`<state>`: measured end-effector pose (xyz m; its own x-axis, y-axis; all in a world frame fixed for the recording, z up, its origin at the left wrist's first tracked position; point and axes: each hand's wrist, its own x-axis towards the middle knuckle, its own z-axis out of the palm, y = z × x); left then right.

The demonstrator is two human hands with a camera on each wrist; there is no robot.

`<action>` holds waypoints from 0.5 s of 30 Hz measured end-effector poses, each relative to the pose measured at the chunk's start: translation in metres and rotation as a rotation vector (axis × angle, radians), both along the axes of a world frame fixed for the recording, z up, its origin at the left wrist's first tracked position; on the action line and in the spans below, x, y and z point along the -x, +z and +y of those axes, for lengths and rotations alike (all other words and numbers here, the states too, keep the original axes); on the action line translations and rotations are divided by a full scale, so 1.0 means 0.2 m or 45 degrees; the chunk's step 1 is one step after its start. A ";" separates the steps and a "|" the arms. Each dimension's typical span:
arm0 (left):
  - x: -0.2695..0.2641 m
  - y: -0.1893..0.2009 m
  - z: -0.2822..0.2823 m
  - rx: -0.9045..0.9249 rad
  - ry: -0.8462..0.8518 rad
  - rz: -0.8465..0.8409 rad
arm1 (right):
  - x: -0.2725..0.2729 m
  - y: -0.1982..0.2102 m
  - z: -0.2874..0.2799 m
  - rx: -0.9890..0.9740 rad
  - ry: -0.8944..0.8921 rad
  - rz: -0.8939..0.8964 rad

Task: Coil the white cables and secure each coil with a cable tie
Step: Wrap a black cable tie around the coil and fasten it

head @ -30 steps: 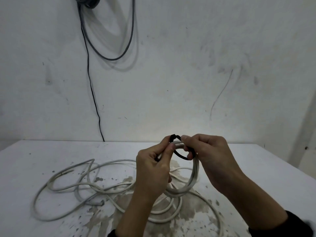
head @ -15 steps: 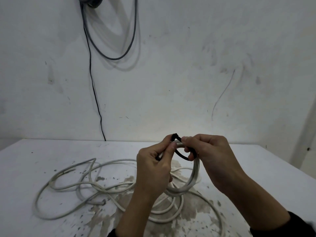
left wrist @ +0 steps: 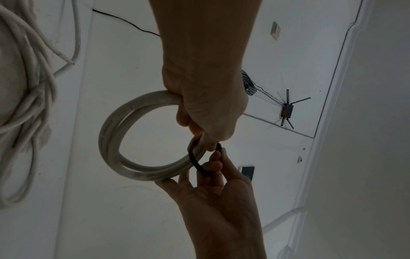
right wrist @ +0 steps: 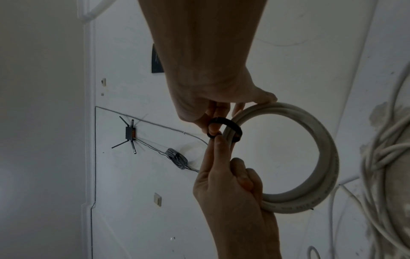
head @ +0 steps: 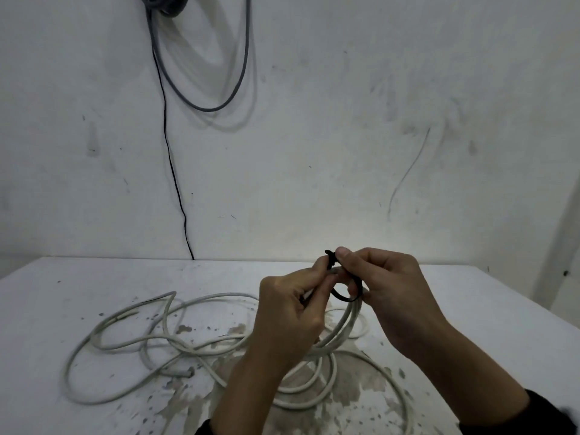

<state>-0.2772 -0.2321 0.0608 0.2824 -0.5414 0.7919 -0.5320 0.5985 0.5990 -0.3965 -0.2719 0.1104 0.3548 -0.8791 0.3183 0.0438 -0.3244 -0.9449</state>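
I hold a small coil of white cable (head: 348, 321) upright above the table (head: 62, 293). A black cable tie (head: 342, 296) loops round the top of the coil. My left hand (head: 326, 271) pinches the tie's upper end with thumb and forefinger, and its lower fingers curl round the coil (right wrist: 328, 157). My right hand (head: 348, 271) pinches the tie (right wrist: 230, 126) from the other side, with its fingers through the tie's loop (left wrist: 195, 161). The rest of the white cable (head: 125, 340) lies in loose tangled loops on the table below and to the left.
The table top is stained and paint-flecked, with its far edge against a white wall. A grey cable bundle (head: 219, 105) hangs on the wall, with a thin black wire (head: 175, 183) running down from it. A small black router (left wrist: 287, 109) is mounted higher up.
Both hands stay in nearly the same place with the coil. My right thumb has slid up to the tie's top end, right beside my left fingertips.
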 end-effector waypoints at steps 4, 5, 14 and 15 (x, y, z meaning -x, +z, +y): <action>-0.04 0.02 0.02 -0.037 -0.017 0.006 | 0.02 0.03 0.01 -0.055 0.062 0.095; -0.05 0.03 0.03 -0.067 -0.057 0.042 | 0.02 0.05 0.01 -0.061 0.074 0.117; -0.06 0.06 0.07 -0.267 -0.304 0.107 | 0.04 0.19 -0.06 -0.182 0.131 0.453; -0.06 0.06 0.07 -0.272 -0.311 0.095 | 0.04 0.20 -0.06 -0.195 0.161 0.523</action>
